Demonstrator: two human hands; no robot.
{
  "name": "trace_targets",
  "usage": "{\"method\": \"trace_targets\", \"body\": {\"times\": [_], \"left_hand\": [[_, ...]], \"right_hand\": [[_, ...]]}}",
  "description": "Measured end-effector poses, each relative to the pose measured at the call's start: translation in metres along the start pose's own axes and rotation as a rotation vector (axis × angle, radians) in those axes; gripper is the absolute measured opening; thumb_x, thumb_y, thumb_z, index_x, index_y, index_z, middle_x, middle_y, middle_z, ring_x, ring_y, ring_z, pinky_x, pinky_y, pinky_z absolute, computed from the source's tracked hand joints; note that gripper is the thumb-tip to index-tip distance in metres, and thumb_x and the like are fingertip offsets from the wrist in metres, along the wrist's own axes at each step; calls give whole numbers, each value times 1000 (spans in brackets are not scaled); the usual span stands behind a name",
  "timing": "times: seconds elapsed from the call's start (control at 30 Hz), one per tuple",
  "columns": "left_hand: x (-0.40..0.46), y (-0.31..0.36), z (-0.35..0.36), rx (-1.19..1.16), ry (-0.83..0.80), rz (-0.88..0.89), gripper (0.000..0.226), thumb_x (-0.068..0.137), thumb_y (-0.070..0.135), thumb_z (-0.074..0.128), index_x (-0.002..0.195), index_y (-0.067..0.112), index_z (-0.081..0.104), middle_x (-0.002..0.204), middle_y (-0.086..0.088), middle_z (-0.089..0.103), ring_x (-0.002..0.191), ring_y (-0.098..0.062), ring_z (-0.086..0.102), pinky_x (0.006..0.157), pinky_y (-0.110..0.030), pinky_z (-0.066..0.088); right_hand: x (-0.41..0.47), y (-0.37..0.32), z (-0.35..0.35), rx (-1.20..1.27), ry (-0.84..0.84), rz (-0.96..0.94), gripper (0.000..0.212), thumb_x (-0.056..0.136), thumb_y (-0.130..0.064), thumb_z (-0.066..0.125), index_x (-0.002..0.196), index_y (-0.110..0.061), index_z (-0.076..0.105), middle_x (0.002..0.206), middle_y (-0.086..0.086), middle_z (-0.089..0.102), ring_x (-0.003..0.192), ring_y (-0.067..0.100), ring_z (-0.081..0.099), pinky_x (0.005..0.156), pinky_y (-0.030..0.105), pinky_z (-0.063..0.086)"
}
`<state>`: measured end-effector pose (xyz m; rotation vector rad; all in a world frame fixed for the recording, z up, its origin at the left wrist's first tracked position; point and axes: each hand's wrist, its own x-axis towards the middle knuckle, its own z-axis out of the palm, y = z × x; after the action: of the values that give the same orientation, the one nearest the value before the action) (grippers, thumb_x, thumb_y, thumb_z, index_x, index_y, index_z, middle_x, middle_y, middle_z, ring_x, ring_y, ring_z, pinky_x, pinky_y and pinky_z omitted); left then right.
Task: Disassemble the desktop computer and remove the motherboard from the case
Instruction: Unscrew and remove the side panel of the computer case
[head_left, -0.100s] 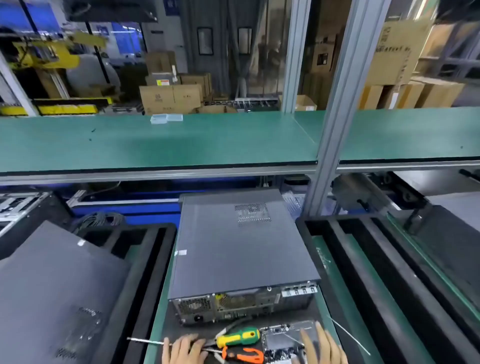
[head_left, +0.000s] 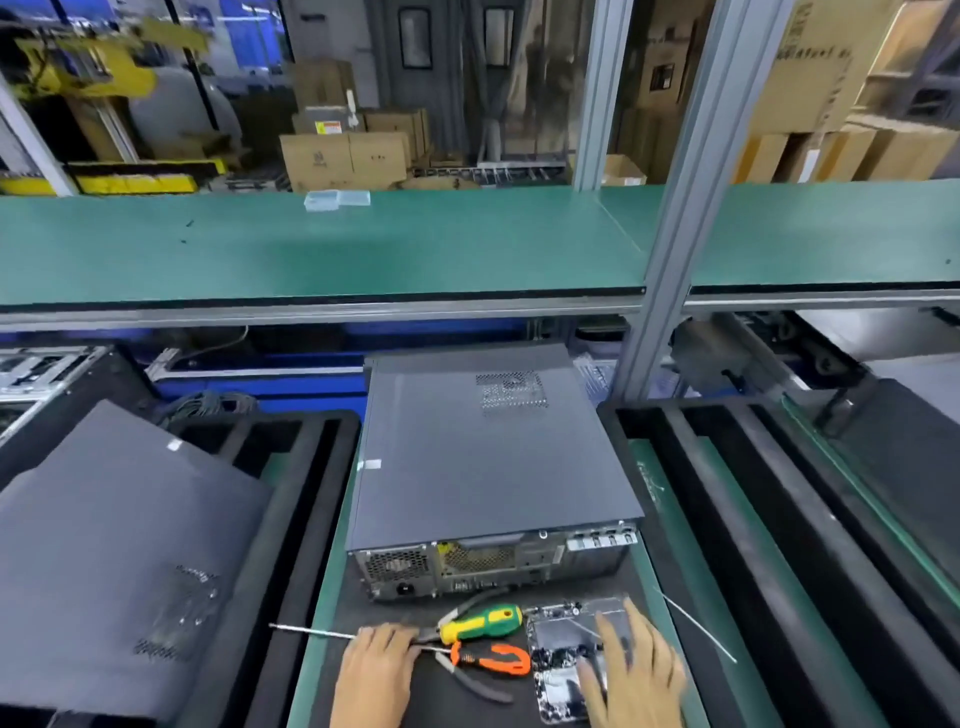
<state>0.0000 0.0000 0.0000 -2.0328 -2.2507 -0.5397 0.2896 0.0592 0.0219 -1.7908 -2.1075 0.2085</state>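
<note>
Near the bottom edge, the left hand (head_left: 376, 670) lies flat with relaxed fingers over the shaft of the green-and-yellow screwdriver (head_left: 480, 622), not yet gripping it; the right hand (head_left: 636, 670) rests open on a clear parts tray (head_left: 558, 654). Orange-handled pliers (head_left: 491, 659) lie between them on the black mat (head_left: 441, 696). Just beyond stands the desktop computer (head_left: 488, 457), lid on, rear panel toward the person. Best approach, likely: grip the driver by its handle, seat the tip squarely in the rear lid screws, and drop each screw into the tray
</note>
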Motion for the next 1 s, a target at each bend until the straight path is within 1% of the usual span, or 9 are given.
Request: {"method": "trace_targets", "body": {"times": [0.03, 0.13, 0.23, 0.3, 0.37, 0.53, 0.77, 0.93, 1.0], "left_hand": [[7, 2, -2, -11, -23, -26, 9, 75, 32, 74, 70, 24, 75, 67, 10, 66, 70, -12, 53, 66, -24, 41], [6, 1, -6, -79, -136, -94, 31, 51, 11, 95, 73, 20, 76, 67, 6, 66, 60, -21, 62, 56, -30, 53], [12, 2, -14, -88, -249, -150, 19, 69, 5, 85, 82, 14, 77, 77, -1, 70, 72, -27, 64, 67, -38, 55], [14, 2, -12, -88, -288, -164, 11, 86, 12, 70, 96, 15, 75, 92, -1, 71, 91, -28, 61, 83, -37, 49], [18, -2, -14, -75, -301, -139, 16, 95, 20, 59, 104, 21, 72, 100, 3, 69, 101, -22, 56, 88, -32, 42], [23, 1, -19, -230, -265, -184, 14, 97, 13, 55, 97, 16, 69, 92, 0, 59, 90, -24, 59, 79, -34, 46], [29, 14, -41, -325, -129, -44, 18, 90, -2, 60, 91, 10, 73, 84, -3, 63, 78, -19, 58, 73, -26, 45], [40, 22, -61, -534, -215, -152, 22, 95, 5, 55, 85, 16, 71, 75, 2, 63, 73, -14, 60, 74, -24, 49], [48, 31, -72, -643, -176, -180, 20, 94, 8, 60, 81, 20, 71, 72, 6, 66, 70, -7, 64, 70, -15, 49]], "right_hand": [[1, -3, 0, -38, -117, 49, 65, 95, -62, 6, 121, -26, 53, 142, 14, 45, 113, 37, 55, 91, 55, 43], [-10, -6, 14, -104, -147, 15, 72, 98, -59, 8, 118, -22, 67, 133, 17, 55, 111, 37, 52, 92, 54, 37], [-1, -25, 9, -121, -155, -29, 63, 100, -53, 17, 115, -19, 69, 128, 16, 56, 107, 36, 54, 87, 54, 46], [3, -34, 13, -93, -144, -75, 39, 96, -46, 47, 115, -19, 68, 127, 14, 57, 107, 35, 56, 86, 52, 47], [8, -43, 18, -63, -153, -141, 36, 88, -39, 66, 118, -19, 67, 129, 11, 57, 111, 34, 56, 90, 51, 45], [20, -64, 22, -90, -297, -278, 51, 97, -52, 44, 143, -31, 44, 151, -7, 36, 131, 25, 36, 107, 44, 25], [29, -76, 21, -48, -367, -362, 45, 95, -58, 42, 135, -37, 50, 130, -20, 51, 123, 15, 34, 101, 36, 20], [25, -68, 15, 55, -336, -444, 38, 96, -51, 48, 128, -33, 54, 119, -15, 54, 118, 16, 38, 102, 37, 26], [25, -64, 6, 149, -308, -449, 34, 98, -43, 50, 125, -26, 57, 113, -10, 57, 111, 18, 46, 94, 33, 33]]}}
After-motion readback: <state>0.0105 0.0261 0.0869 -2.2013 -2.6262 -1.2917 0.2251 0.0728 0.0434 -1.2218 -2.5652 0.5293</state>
